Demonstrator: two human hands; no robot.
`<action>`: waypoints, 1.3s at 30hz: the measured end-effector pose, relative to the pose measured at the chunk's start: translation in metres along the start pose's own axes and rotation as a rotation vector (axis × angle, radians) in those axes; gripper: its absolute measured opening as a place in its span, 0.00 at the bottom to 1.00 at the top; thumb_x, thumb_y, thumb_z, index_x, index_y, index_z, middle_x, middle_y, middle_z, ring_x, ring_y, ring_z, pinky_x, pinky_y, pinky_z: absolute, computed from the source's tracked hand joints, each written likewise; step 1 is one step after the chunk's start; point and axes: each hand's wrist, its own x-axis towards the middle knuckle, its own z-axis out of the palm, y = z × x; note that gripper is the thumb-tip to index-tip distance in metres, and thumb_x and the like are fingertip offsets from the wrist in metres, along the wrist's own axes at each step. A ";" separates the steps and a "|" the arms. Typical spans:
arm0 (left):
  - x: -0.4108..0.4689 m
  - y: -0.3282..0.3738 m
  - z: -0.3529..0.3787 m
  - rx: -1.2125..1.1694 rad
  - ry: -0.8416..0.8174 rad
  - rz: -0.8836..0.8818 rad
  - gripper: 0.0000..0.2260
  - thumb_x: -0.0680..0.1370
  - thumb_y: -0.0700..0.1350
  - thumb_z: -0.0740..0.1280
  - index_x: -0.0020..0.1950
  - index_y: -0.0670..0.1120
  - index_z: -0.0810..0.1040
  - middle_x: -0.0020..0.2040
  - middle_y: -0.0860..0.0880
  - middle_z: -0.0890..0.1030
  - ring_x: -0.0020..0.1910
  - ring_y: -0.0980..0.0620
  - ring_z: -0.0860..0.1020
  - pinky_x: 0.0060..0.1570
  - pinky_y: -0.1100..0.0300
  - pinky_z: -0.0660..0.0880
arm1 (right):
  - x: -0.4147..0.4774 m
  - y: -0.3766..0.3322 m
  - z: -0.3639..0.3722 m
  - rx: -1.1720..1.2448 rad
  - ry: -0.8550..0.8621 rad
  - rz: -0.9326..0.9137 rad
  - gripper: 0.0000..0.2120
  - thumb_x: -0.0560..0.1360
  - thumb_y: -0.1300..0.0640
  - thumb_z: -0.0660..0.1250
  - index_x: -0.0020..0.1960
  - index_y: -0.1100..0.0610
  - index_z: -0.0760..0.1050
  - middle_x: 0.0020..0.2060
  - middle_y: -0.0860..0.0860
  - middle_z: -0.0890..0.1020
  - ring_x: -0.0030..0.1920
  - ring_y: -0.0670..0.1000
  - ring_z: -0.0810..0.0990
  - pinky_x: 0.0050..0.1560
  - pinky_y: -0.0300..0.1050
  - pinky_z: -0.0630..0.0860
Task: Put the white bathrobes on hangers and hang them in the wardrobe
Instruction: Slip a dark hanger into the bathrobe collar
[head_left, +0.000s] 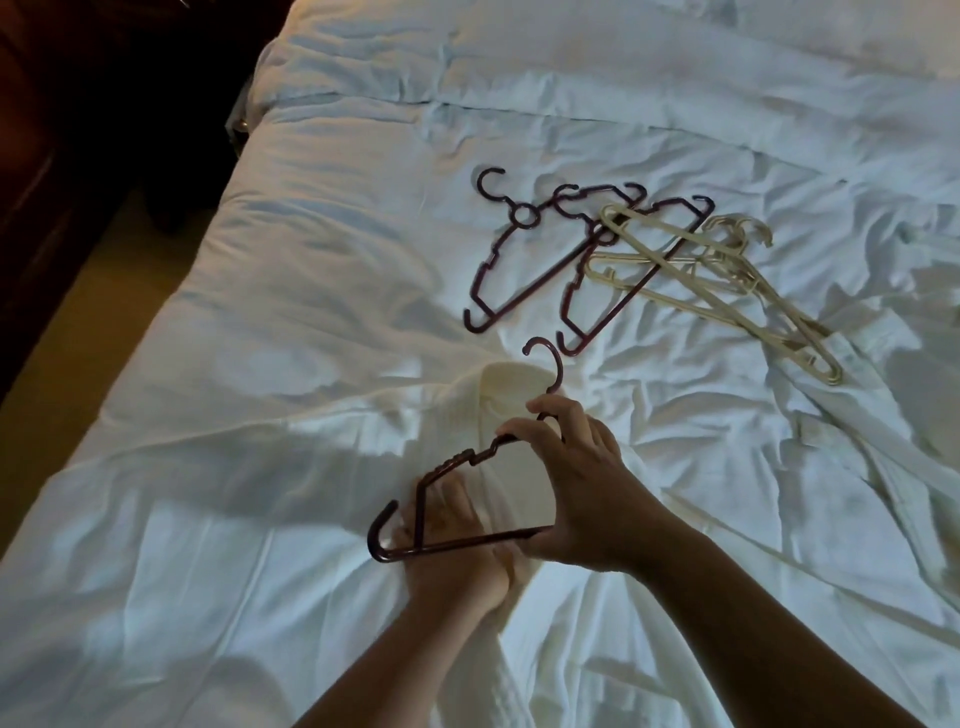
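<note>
A white bathrobe (498, 395) lies spread on the bed, collar towards the pillows. My right hand (582, 483) grips a dark red hanger (447, 465) near its neck, just above the robe's collar. Its hook points up and away from me. My left hand (457, 545) sits below the hanger and grips a fold of the robe's fabric, partly hidden behind the hanger's bar. A second white bathrobe (883, 467) lies crumpled at the right side of the bed.
Two more dark red hangers (524, 270) and a pile of cream hangers (727, 270) lie on the white duvet (311, 234) beyond my hands. Dark wooden furniture (67, 130) stands left of the bed, with a strip of floor (104, 291) between.
</note>
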 end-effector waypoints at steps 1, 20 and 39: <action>0.004 0.000 -0.002 0.001 0.066 0.032 0.37 0.74 0.58 0.60 0.77 0.45 0.50 0.73 0.41 0.57 0.74 0.40 0.60 0.72 0.48 0.59 | 0.001 0.000 0.001 -0.001 -0.006 0.006 0.46 0.58 0.37 0.76 0.72 0.38 0.59 0.71 0.46 0.55 0.72 0.51 0.58 0.74 0.50 0.58; 0.005 -0.072 -0.099 -0.583 0.354 0.293 0.11 0.76 0.42 0.71 0.50 0.55 0.71 0.34 0.55 0.78 0.36 0.57 0.78 0.32 0.68 0.70 | 0.012 -0.021 0.063 -0.410 0.115 0.102 0.53 0.54 0.36 0.80 0.76 0.42 0.65 0.69 0.57 0.70 0.69 0.62 0.71 0.73 0.70 0.51; 0.027 -0.047 -0.079 -0.258 0.309 0.519 0.16 0.74 0.38 0.66 0.57 0.54 0.71 0.50 0.54 0.70 0.40 0.49 0.75 0.32 0.53 0.76 | -0.026 -0.005 0.091 -0.243 -0.109 -0.040 0.47 0.61 0.26 0.66 0.76 0.39 0.59 0.72 0.52 0.66 0.73 0.56 0.66 0.74 0.69 0.46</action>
